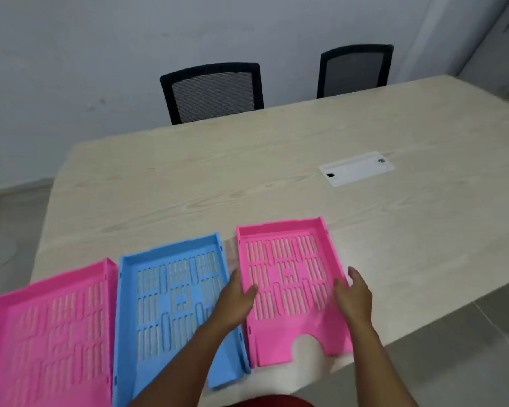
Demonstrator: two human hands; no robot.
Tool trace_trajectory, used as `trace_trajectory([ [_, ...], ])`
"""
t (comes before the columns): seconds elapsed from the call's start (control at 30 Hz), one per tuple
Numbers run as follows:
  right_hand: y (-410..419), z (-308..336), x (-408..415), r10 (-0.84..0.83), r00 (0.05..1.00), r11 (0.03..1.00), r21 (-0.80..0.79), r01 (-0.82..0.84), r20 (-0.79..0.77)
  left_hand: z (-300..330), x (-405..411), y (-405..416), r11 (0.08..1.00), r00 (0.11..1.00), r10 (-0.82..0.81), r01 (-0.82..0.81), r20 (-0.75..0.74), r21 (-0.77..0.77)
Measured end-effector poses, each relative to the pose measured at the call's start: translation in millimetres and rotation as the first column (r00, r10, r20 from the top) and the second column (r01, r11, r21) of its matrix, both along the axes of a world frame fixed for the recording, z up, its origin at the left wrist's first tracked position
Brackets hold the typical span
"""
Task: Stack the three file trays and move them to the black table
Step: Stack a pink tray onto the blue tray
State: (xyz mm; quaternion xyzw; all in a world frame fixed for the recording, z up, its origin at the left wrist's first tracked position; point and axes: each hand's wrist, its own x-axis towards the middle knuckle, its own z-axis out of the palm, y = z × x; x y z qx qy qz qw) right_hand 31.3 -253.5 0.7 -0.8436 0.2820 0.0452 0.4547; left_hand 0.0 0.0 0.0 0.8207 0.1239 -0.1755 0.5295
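Three slotted file trays lie side by side on a pale wooden table (pixel 247 171). At the left is a pink tray (pixel 50 333), in the middle a blue tray (pixel 171 301), and at the right another pink tray (pixel 288 277). My left hand (pixel 235 301) is at the right pink tray's left wall, thumb over the rim. Against that tray's right wall rests my right hand (pixel 354 295), fingers spread. The tray lies flat on the table between both hands. No black table is in view.
Two black mesh-backed chairs (pixel 215 91) (pixel 354 70) stand at the table's far side against a white wall. A white cable cover plate (pixel 356 168) is set into the tabletop at the right. Grey tiled floor lies left and right of the table.
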Motion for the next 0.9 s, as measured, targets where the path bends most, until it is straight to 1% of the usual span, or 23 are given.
trace_trajectory([
  [0.03,-2,-3,-1,0.017,0.999,0.999,-0.027,-0.018,-0.040,-2,1,-3,1.000,1.000,0.003,-0.003,-0.016,-0.019],
  [0.1,-4,-4,-4,0.056,0.994,0.996,-0.057,-0.062,-0.088,-4,1,-6,1.000,0.994,0.006,-0.007,-0.108,-0.015],
  [0.17,-6,-3,-6,0.051,0.995,0.995,-0.082,-0.057,-0.083,-3,0,-10,0.999,0.987,0.028,-0.031,-0.161,-0.019],
  [0.2,-8,0,-7,0.035,0.997,0.995,-0.093,-0.042,-0.069,-2,-2,-12,0.999,0.988,0.035,-0.040,-0.153,-0.030],
  [0.37,-23,23,-1,-0.004,1.000,0.986,-0.168,0.009,0.030,9,2,-18,0.971,0.992,0.123,-0.123,-0.010,-0.206],
  [0.43,-24,36,4,-0.003,0.997,0.985,-0.170,0.016,0.081,17,5,-20,0.950,0.985,0.165,-0.147,0.042,-0.276],
  [0.5,-20,44,9,0.000,0.991,0.988,-0.152,0.020,0.133,25,7,-16,0.936,0.975,0.198,-0.157,0.103,-0.315],
  [0.6,0,53,15,0.022,0.985,0.993,-0.116,-0.002,0.171,36,4,4,0.923,0.946,0.270,-0.200,0.181,-0.329],
  [0.73,51,51,6,0.112,0.975,0.993,-0.066,-0.101,0.191,48,-15,53,0.896,0.893,0.384,-0.300,0.234,-0.327],
  [0.8,80,43,-4,0.198,0.964,0.980,-0.047,-0.193,0.179,49,-30,83,0.880,0.861,0.443,-0.364,0.250,-0.305],
  [0.9,124,32,-21,0.340,0.927,0.940,-0.025,-0.340,0.158,46,-61,127,0.828,0.795,0.553,-0.489,0.251,-0.276],
])
